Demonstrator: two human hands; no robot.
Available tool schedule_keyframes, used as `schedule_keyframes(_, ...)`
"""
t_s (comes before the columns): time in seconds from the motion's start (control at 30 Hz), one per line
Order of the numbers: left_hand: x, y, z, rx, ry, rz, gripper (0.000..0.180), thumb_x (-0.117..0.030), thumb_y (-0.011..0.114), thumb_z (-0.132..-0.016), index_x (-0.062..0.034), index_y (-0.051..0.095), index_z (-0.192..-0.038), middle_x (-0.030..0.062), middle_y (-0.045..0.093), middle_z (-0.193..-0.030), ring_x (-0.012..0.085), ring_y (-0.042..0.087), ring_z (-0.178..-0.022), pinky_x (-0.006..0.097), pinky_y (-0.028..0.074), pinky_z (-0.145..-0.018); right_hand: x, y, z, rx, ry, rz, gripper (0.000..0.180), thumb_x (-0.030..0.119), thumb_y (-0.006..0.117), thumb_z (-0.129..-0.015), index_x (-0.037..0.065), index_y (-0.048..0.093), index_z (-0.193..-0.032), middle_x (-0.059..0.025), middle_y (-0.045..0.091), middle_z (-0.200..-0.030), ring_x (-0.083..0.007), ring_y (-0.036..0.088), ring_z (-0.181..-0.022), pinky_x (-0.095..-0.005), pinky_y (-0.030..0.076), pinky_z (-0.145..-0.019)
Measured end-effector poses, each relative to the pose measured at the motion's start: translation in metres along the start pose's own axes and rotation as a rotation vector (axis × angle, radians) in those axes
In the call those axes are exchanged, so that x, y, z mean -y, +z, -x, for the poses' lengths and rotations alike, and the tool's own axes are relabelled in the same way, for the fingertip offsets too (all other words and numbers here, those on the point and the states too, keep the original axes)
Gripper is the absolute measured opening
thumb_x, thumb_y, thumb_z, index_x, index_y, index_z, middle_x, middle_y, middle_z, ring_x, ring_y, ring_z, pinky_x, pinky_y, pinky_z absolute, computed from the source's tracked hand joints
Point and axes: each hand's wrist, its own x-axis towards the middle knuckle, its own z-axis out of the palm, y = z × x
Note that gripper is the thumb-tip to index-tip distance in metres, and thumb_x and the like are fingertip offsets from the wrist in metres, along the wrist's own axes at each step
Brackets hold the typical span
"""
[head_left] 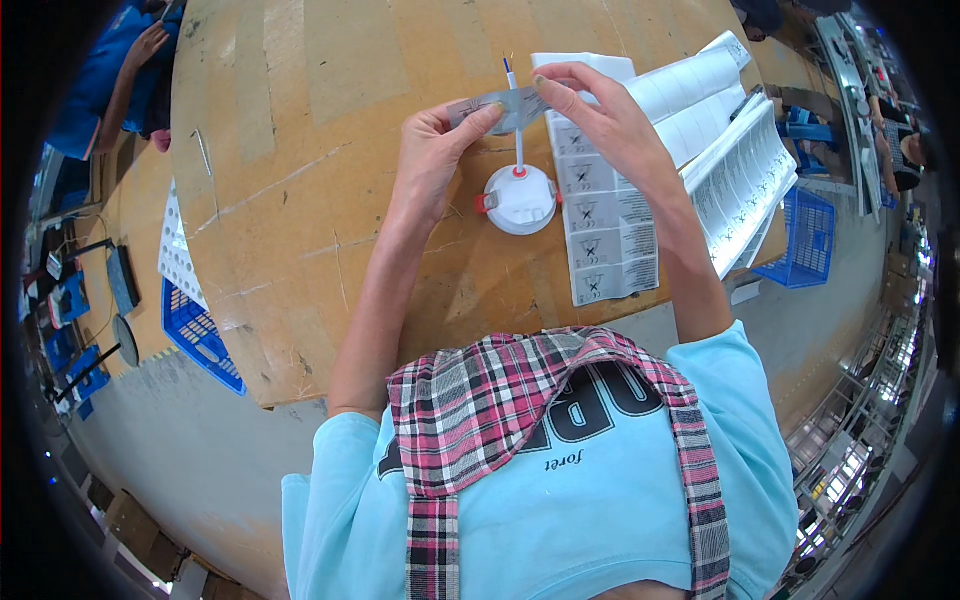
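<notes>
cable [519,150] partly hidden by label [522,106], co-worker [98,85] cut off

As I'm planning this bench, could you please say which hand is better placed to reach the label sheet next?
Probably the right hand: it overlaps the label sheet in view, while the left hand is left of the cable. Both pinch the grey label.

A flat, round white plastic disc [521,208] shows red patches [559,198] at its 9 and 3 o'clock. At 12, its slim white cable [519,150] ends in blue wire [507,66], beneath a silver-grey label strip [526,108]. At 3, a long silver-grey label sheet [612,245] repeats black symbols. Orange-brown tabletop [290,255]; pink-black-white plaid cloth apron [480,425] at 6; blue plastic basket [203,335] at 8.
</notes>
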Motion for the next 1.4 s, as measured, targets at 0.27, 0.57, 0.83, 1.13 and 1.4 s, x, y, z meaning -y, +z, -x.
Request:
schedule_keyframes(0.27, -0.006, 0.003, 0.001, 0.048, 0.009, -0.031, 0.023, -0.020, 0.067, -0.087, -0.0008, 0.069, -0.099, 0.0050, 0.069, -0.088, 0.0086, 0.060, -0.082, 0.027, 0.046, -0.080, 0.007, -0.005, -0.018, -0.020, -0.228, 0.392, 0.035, 0.033, 0.069, -0.080, 0.002, 0.067, -0.097, -0.0109, 0.065, -0.095, -0.0206, 0.060, -0.089, -0.0319, 0.048, -0.079)
schedule_keyframes(0.57, -0.005, 0.006, 0.016, -0.109, 0.162, -0.209, 0.049, -0.026, 0.068, -0.085, 0.0045, 0.054, -0.120, 0.0105, 0.067, -0.100, 0.0161, 0.061, -0.088, 0.029, 0.047, -0.081, 0.009, 0.006, -0.017, -0.026, 0.023, 0.110, 0.026, 0.025, 0.069, -0.081, -0.001, 0.067, -0.085, -0.0073, 0.065, -0.076, -0.0136, 0.060, -0.074, -0.0266, 0.046, -0.067)
schedule_keyframes(0.83, 0.021, 0.005, 0.049, -0.112, 0.570, -1.053, 0.046, -0.022, 0.074, -0.074, -0.0039, 0.059, -0.113, 0.0117, 0.059, -0.107, 0.0278, 0.052, -0.105, 0.040, 0.040, -0.093, 0.000, 0.014, -0.008, -0.234, 0.055, -0.023, 0.029, 0.027, 0.069, -0.083, -0.002, 0.065, -0.085, -0.0063, 0.064, -0.075, -0.0117, 0.057, -0.071, -0.0258, 0.045, -0.064)
schedule_keyframes(1.13, 0.017, 0.007, 0.057, -0.064, 0.496, -1.033, 0.041, -0.022, 0.073, -0.072, -0.0057, 0.062, -0.108, 0.0101, 0.058, -0.108, 0.0276, 0.050, -0.108, 0.041, 0.034, -0.097, 0.006, 0.006, 0.003, -0.079, 0.129, 0.166, 0.037, 0.034, 0.071, -0.079, -0.002, 0.067, -0.077, -0.0041, 0.059, -0.064, -0.0104, 0.050, -0.061, -0.0254, 0.039, -0.056)
schedule_keyframes(1.4, 0.017, 0.001, 0.064, -0.063, 0.478, -1.048, 0.042, -0.024, 0.073, -0.073, -0.0044, 0.061, -0.108, 0.0104, 0.058, -0.108, 0.0270, 0.050, -0.108, 0.041, 0.034, -0.097, 0.003, 0.010, 0.006, -0.078, 0.141, 0.061, 0.034, 0.030, 0.070, -0.081, -0.003, 0.067, -0.074, -0.0019, 0.054, -0.059, -0.0087, 0.045, -0.057, -0.0256, 0.034, -0.052)
